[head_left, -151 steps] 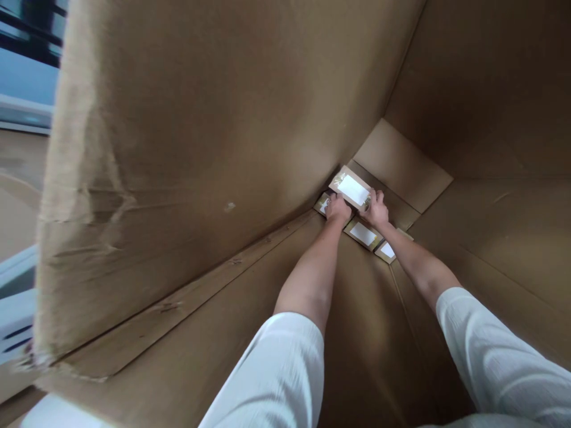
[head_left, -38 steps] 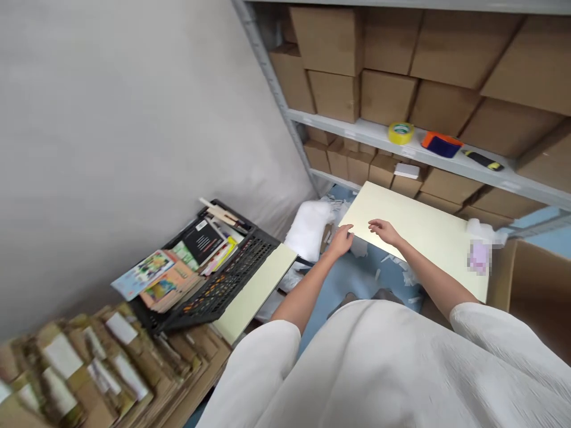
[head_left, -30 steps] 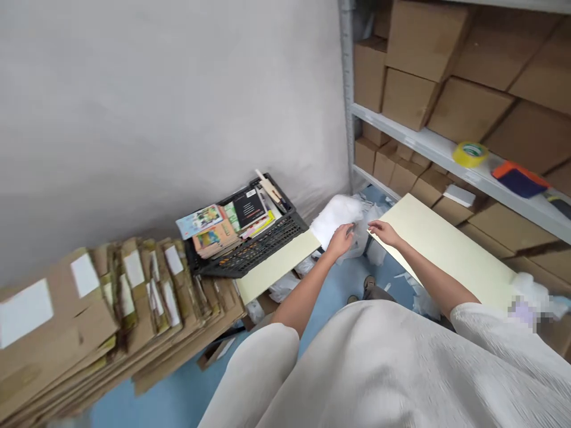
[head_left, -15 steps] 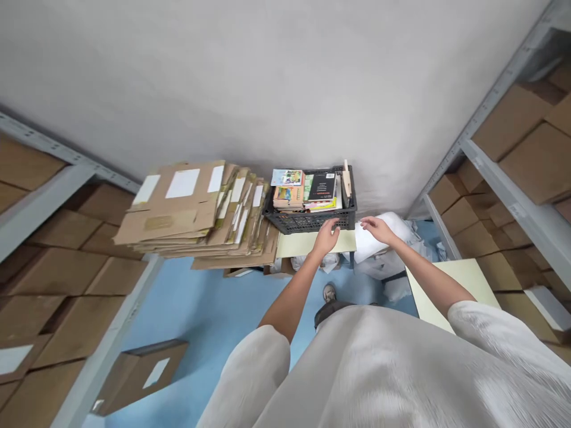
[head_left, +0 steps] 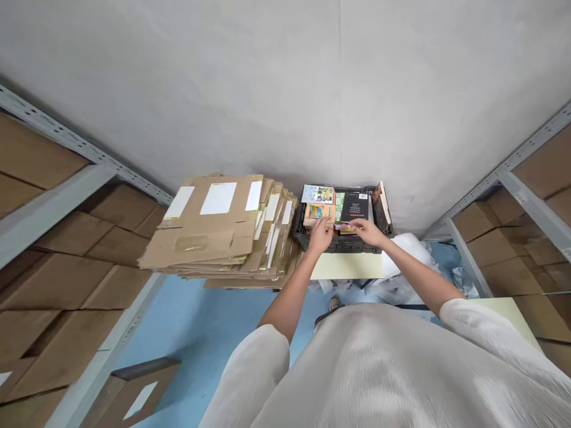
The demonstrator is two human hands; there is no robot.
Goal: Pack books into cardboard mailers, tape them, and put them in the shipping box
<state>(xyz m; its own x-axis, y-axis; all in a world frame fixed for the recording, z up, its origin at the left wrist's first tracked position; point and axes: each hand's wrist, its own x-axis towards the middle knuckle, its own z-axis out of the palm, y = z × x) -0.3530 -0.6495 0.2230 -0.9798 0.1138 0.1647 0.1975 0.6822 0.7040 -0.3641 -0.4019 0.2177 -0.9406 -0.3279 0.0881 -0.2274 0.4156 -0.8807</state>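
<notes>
A black plastic crate [head_left: 343, 244] of books stands against the wall. My left hand [head_left: 320, 236] is over its front rim, fingertips at the near edge of an orange-covered book [head_left: 317, 213]. My right hand [head_left: 369, 233] reaches in from the right, its fingers at the front edge of the stack topped by a black book [head_left: 355, 207]. Both hands have their fingers partly extended, and neither is seen lifting anything. Behind the orange book lies one with a light-blue picture cover [head_left: 317, 194]. Another book [head_left: 380, 205] stands upright at the crate's right end.
Flattened cardboard boxes [head_left: 214, 232] are piled left of the crate. A pale yellow tabletop [head_left: 345, 266] shows under the crate's front. White wrapping material [head_left: 408, 252] lies at right. Shelves of cartons [head_left: 66, 279] flank both sides, and a carton [head_left: 138, 395] sits on the blue floor.
Both hands have moved forward from in front of the crate to the books inside it. The view has shifted, so the crate appears further right and slightly lower.
</notes>
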